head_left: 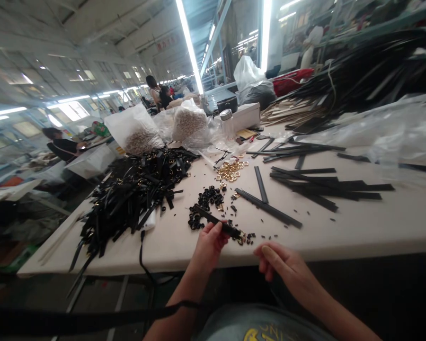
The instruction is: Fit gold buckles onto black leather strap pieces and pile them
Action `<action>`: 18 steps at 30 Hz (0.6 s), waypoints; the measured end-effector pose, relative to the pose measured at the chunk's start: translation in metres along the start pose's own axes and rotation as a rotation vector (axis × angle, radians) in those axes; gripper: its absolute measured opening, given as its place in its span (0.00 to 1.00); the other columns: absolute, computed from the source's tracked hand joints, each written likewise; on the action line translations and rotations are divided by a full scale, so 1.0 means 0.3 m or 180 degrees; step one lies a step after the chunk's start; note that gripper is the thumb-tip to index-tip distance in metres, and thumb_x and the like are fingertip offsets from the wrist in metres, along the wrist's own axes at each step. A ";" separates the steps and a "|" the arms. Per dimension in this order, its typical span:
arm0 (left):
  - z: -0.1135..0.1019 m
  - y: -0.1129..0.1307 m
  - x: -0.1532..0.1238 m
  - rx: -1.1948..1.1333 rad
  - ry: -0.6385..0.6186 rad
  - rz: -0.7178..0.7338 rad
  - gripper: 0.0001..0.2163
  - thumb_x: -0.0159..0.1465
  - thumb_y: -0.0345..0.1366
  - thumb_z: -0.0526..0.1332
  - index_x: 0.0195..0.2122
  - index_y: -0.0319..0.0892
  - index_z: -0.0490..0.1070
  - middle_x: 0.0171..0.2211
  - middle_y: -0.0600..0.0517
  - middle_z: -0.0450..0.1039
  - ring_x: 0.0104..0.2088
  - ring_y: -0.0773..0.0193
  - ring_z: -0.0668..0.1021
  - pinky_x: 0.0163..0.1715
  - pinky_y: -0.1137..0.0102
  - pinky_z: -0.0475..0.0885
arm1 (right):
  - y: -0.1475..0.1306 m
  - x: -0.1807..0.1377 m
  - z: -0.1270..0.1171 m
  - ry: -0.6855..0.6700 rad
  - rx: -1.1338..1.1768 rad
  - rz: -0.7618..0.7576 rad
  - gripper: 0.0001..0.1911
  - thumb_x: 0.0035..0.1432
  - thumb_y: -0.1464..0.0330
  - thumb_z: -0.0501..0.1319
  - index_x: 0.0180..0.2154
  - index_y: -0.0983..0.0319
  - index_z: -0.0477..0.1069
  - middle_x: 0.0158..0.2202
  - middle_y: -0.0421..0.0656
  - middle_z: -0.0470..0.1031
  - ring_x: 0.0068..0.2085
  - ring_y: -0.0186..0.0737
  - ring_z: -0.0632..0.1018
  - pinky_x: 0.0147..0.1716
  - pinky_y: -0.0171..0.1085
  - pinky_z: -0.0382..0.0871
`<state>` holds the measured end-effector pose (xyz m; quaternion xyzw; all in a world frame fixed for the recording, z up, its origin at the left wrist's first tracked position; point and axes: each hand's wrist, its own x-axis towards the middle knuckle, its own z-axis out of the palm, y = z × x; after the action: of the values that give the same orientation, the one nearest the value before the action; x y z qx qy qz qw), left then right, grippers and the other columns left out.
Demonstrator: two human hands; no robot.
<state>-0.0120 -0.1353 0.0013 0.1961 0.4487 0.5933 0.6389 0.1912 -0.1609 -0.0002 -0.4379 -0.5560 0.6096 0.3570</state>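
Observation:
My left hand (209,244) is closed round a short black strap (216,221) at the table's near edge. The strap's right end carries a gold buckle (240,236). My right hand (282,265) hovers just right of the buckle, its fingers curled loosely; nothing shows in them. Just beyond my hands lie a small heap of black rings (204,203), scattered black bits and a pile of gold buckles (230,171).
A big heap of finished black straps (135,194) fills the table's left. Loose black strips (323,187) lie to the right. Plastic bags of parts (137,132), a jar (227,122) and a white box (246,116) stand behind. Other people work far left.

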 end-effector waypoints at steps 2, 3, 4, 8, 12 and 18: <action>-0.029 0.036 0.029 -0.0173 0.0161 0.0093 0.14 0.50 0.36 0.75 0.36 0.37 0.79 0.28 0.51 0.80 0.23 0.72 0.78 0.23 0.80 0.73 | 0.006 -0.001 -0.009 0.0066 -0.0024 0.0048 0.28 0.60 0.44 0.53 0.33 0.62 0.72 0.24 0.41 0.74 0.23 0.36 0.73 0.26 0.35 0.67; -0.044 0.055 0.043 -0.0280 0.0251 0.0146 0.12 0.51 0.33 0.74 0.36 0.37 0.79 0.28 0.50 0.80 0.24 0.71 0.79 0.23 0.80 0.74 | 0.008 -0.001 -0.014 0.0098 -0.0045 0.0059 0.28 0.60 0.44 0.54 0.33 0.62 0.72 0.24 0.41 0.74 0.23 0.36 0.73 0.26 0.36 0.67; -0.060 0.074 0.057 -0.0384 0.0333 0.0206 0.10 0.53 0.31 0.73 0.36 0.36 0.79 0.28 0.50 0.81 0.24 0.71 0.80 0.24 0.80 0.75 | 0.010 -0.001 -0.019 0.0129 -0.0067 0.0064 0.28 0.60 0.44 0.54 0.34 0.62 0.73 0.24 0.41 0.74 0.23 0.36 0.73 0.27 0.36 0.68; -0.121 0.152 0.106 -0.0672 0.0562 0.0472 0.04 0.58 0.26 0.67 0.36 0.35 0.77 0.29 0.50 0.81 0.27 0.69 0.81 0.25 0.80 0.77 | 0.008 0.002 -0.034 0.0250 -0.0168 0.0036 0.27 0.59 0.44 0.55 0.33 0.61 0.74 0.24 0.42 0.74 0.23 0.37 0.74 0.27 0.36 0.70; -0.182 0.221 0.148 -0.0802 0.0775 0.0669 0.03 0.61 0.24 0.65 0.36 0.35 0.76 0.28 0.51 0.80 0.26 0.70 0.82 0.26 0.79 0.77 | -0.002 0.010 -0.032 0.0351 -0.0328 0.0030 0.28 0.57 0.42 0.55 0.32 0.61 0.75 0.23 0.43 0.74 0.22 0.38 0.75 0.26 0.37 0.72; -0.256 0.262 0.176 -0.0973 0.1074 0.0881 0.04 0.62 0.22 0.62 0.35 0.34 0.75 0.27 0.50 0.80 0.26 0.69 0.82 0.25 0.79 0.78 | -0.011 0.029 -0.045 0.0425 -0.0852 -0.0072 0.22 0.56 0.48 0.58 0.27 0.58 0.74 0.21 0.40 0.74 0.23 0.38 0.76 0.26 0.33 0.73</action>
<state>-0.1252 -0.0903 0.0048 0.0552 0.4230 0.7602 0.4901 0.2005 -0.1475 0.0020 -0.5149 -0.6123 0.4955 0.3384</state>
